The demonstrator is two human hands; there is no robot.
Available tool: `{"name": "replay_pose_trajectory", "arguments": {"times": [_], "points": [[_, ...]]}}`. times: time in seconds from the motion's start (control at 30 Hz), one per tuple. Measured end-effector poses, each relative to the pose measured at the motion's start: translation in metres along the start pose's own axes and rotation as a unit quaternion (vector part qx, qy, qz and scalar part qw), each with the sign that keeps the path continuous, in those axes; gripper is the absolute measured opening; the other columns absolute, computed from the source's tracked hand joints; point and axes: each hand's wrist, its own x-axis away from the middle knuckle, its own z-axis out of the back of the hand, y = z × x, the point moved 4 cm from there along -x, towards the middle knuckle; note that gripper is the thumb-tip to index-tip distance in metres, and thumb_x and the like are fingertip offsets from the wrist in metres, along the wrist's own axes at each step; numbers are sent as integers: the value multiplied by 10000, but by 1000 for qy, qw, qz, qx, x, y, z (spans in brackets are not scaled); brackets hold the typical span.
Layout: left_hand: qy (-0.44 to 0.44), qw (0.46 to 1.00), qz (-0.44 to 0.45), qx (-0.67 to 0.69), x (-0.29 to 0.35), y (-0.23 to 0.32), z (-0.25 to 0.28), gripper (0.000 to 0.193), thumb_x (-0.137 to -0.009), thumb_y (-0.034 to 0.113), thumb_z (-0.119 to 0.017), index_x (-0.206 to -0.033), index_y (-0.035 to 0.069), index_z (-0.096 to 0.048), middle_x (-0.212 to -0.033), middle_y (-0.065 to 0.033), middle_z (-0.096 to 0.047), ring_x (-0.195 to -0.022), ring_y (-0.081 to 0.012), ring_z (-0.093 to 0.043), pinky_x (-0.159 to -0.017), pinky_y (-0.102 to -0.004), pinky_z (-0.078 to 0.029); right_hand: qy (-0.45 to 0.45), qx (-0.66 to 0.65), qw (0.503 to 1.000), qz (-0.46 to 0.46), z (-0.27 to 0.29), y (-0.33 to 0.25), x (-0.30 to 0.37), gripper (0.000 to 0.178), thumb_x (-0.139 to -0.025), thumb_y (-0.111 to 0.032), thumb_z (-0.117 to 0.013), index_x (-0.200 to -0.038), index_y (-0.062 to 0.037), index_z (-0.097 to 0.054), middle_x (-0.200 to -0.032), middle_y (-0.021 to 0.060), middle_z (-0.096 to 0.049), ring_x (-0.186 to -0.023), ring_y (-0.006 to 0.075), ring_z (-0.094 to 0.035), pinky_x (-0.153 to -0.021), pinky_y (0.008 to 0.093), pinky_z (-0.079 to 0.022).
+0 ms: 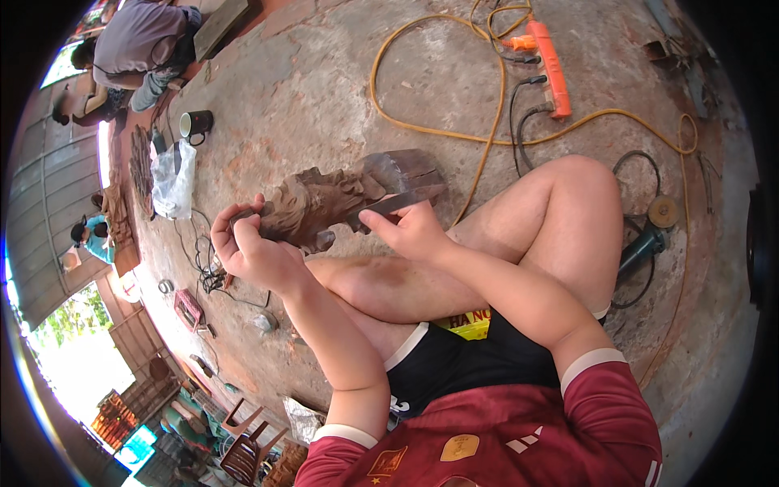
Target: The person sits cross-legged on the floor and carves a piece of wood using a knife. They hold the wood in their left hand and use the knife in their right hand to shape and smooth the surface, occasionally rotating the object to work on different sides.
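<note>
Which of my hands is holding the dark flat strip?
Your right hand holds the dark flat strip; your left hand grips the brown carving by its left end.

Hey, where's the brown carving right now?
In the head view, the brown carving is just left of centre, above the bent legs, its left end in the left hand and its right part beside the right hand.

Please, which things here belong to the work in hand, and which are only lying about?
Belongs to the work: wooden carving, in the left hand; flat dark bar, in the right hand.

Seemingly just lying about: mug, plastic bag, power strip, grinder (untouched).
</note>
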Motion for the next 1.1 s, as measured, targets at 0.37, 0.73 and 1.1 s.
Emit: {"name": "replay_pose_trajectory", "arguments": {"times": [0.37, 0.73, 1.1], "points": [[0, 1000, -6, 0, 1, 1, 0, 211, -738, -97, -434, -904, -74, -562, -864, -120, -587, -791, -292, -670, -825, -374, -578, 15, 10, 1000, 7, 4, -13, -3, 227, -874, -165, -724, -747, 21, -703, -607, 64, -670, -556, 85, -553, -523, 301, -445], [8, 1000, 2, 10, -5, -4, 5, 201, -740, -88, -434, -887, -73, -570, -857, -122, -584, -774, -310, -675, -819, -383, -578, 14, 21, 999, -42, 8, -4, -1, 213, -873, -190, -729, -810, 14, -726, -649, 63, -692, -578, 85, -575, -548, 302, -467], [16, 1000, 4, 6, -7, -5, 7, 199, -735, -81, -436, -883, -73, -570, -863, -121, -583, -766, -321, -674, -815, -394, -582, 16, 33, 999, -35, 10, 4, 0, 204, -884, -174, -725, -795, 10, -724, -664, 47, -693, -599, 81, -566, -563, 293, -467]]}}
